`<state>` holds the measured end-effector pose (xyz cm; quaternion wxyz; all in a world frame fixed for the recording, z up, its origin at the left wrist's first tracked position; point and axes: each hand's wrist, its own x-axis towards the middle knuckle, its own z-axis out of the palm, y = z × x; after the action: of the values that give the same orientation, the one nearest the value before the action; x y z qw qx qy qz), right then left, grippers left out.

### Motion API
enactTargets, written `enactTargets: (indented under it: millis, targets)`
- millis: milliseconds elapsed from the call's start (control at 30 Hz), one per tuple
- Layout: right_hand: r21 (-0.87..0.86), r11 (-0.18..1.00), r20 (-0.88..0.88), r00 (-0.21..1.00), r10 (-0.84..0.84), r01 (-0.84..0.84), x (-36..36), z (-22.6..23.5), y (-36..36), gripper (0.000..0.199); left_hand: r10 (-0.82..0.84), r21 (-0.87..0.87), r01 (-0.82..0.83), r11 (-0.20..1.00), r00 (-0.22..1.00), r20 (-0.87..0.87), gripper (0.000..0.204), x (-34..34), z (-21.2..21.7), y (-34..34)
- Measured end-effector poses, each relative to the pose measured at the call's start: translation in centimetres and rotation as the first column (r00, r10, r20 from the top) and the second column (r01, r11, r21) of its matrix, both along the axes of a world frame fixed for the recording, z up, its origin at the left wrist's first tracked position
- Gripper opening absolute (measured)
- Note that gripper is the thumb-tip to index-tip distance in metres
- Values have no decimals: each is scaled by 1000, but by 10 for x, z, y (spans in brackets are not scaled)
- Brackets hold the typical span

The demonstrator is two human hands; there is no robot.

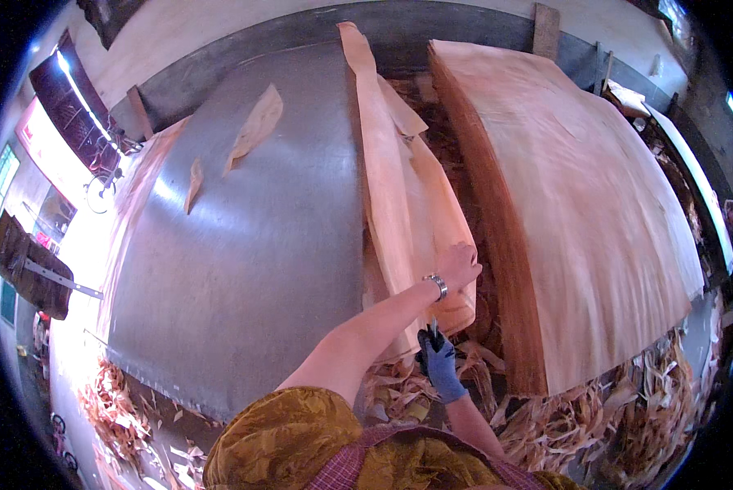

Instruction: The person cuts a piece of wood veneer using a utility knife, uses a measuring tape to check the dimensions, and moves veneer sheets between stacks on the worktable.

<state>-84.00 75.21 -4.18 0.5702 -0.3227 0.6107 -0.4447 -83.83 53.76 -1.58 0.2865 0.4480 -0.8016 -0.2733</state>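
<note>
A long peach-coloured wood veneer sheet (389,192) hangs in folds along the right edge of the grey metal-topped table. My left hand (461,265), bare and with a metal watch at its wrist, reaches across it, fingers curled on the sheet's right side. Below it, my right hand (442,367) in a blue and black glove is closed around a small knife (433,325). Only a short bit of the knife shows, close to the sheet's lower edge. Two loose veneer scraps (256,126) lie on the metal top (244,278).
To the right stands a thick stack of veneer sheets (579,204), with a narrow gap full of scraps between it and the table. Heaps of veneer shreds (579,425) cover the floor in front. More shreds (115,408) lie at the left. A wall (244,33) runs behind.
</note>
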Motion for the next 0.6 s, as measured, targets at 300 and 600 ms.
enactTargets:
  millis: [300, 600]
  targets:
    - [53, 996, 93, 993, -79, 74, 1, 22, 2, 22, -61, -4, 61, 998, 997, 50, 27, -14, -6, 9]
    - [10, 992, 221, 967, -125, 126, -20, 39, -19, 19, -102, 234, 65, 970, 983, 150, 27, -21, 45, 18]
